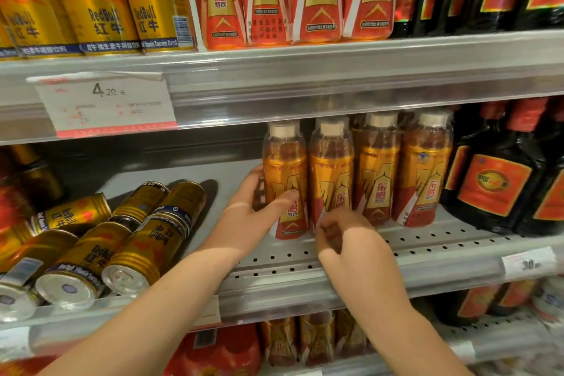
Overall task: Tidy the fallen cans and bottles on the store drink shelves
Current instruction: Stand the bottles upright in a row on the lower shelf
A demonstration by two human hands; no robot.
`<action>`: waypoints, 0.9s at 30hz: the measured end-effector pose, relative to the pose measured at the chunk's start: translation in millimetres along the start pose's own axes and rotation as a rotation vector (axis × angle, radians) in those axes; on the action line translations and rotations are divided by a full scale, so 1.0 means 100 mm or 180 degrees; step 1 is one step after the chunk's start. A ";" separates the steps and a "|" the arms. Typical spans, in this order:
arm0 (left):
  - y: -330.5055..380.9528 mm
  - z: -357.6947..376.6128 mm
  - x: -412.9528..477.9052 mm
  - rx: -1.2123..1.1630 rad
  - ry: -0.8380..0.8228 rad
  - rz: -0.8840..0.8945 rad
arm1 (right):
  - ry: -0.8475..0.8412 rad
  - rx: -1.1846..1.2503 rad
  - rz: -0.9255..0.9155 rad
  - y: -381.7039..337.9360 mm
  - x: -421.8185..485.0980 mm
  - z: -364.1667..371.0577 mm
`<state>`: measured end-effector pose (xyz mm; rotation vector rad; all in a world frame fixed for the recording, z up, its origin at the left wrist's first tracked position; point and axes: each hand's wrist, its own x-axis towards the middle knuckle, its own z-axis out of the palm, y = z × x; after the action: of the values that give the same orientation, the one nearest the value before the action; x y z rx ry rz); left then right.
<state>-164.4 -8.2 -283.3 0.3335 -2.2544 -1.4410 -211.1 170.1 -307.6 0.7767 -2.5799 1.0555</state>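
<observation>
The leftmost orange bottle [285, 168] stands upright on the middle shelf [305, 268], first in a row of four, with our left hand [253, 217] wrapped round its lower body. Our right hand [345, 238] is curled at the foot of the second bottle [331, 174], though we cannot tell whether it grips. We judge the bottle row nearly done, while the bigger job is left: the gold cans [122, 241] lie tumbled on their sides at the left of the same shelf, apart from both hands.

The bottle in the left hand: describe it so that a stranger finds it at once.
On the middle shelf stands a row of four orange bottles. It is the leftmost bottle, nearest the fallen cans, with the left hand around it.
</observation>
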 end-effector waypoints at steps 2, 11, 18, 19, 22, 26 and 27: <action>0.00 0.06 -0.01 0.0053 -0.0032 -0.0013 | -0.0137 -0.0094 -0.0099 -0.01 -0.03 0.02; 0.07 0.10 0.00 0.0224 -0.0055 -0.0351 | -0.0374 0.0240 -0.0095 -0.11 -0.06 -0.03; 0.26 -0.24 -0.66 0.0220 0.0911 -0.0493 | -0.0714 0.0894 0.0074 -0.51 -0.14 -0.02; 0.30 -0.33 -0.78 0.0300 0.0944 -0.0475 | -0.0773 0.1087 0.0142 -0.60 -0.17 -0.03; 0.39 -0.72 -1.05 0.0453 0.0925 -0.0415 | -0.0946 0.1492 0.0315 -0.89 -0.30 -0.04; 0.31 -1.40 -1.29 0.0588 0.1081 -0.0334 | -0.0884 0.1638 0.0315 -1.23 -0.42 0.07; 0.26 -1.56 -1.36 0.0641 0.1076 -0.0351 | -0.0848 0.1639 0.0323 -1.31 -0.44 0.11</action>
<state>31.0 -63.1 -235.4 0.7183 -2.1289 -1.1101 -101.5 101.1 -258.1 0.9614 -2.6047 1.8002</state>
